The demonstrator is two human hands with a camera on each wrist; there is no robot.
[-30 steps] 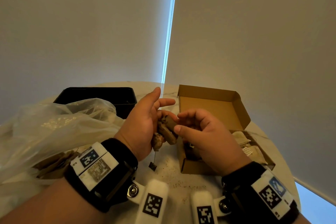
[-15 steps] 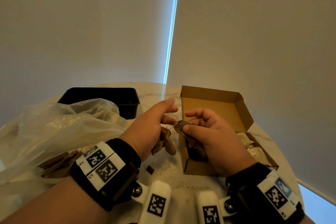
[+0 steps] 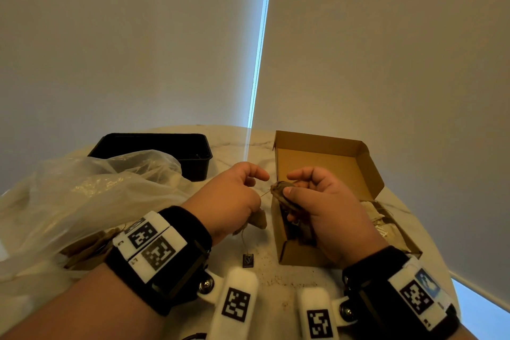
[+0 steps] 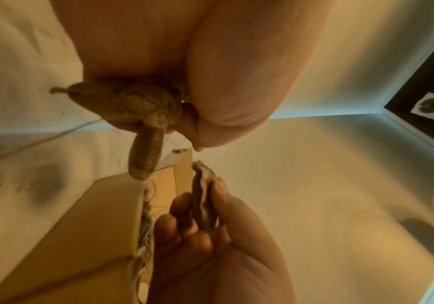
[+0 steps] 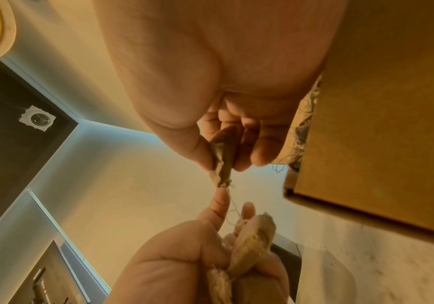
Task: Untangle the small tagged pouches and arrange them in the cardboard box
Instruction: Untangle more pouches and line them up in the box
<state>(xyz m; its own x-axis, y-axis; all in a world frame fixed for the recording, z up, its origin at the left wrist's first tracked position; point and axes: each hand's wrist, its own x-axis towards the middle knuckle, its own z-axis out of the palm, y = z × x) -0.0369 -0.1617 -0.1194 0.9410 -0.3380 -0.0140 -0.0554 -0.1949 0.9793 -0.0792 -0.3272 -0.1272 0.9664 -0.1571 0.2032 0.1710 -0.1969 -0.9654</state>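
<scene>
**Meanwhile, pouches held over the table**

Leftmost, the left hand [image 3: 234, 196] curls round a bunch of pouches [image 4: 143, 107], which hang below its palm. A thread [image 3: 264, 194] runs right to a single pouch [image 3: 280, 189] pinched by the right hand [image 3: 325, 207], just above the cardboard box [image 3: 325, 157].

Left hand [image 3: 231, 196] fingers curled, right hand [image 3: 323, 207] pinching, raised close together
</scene>
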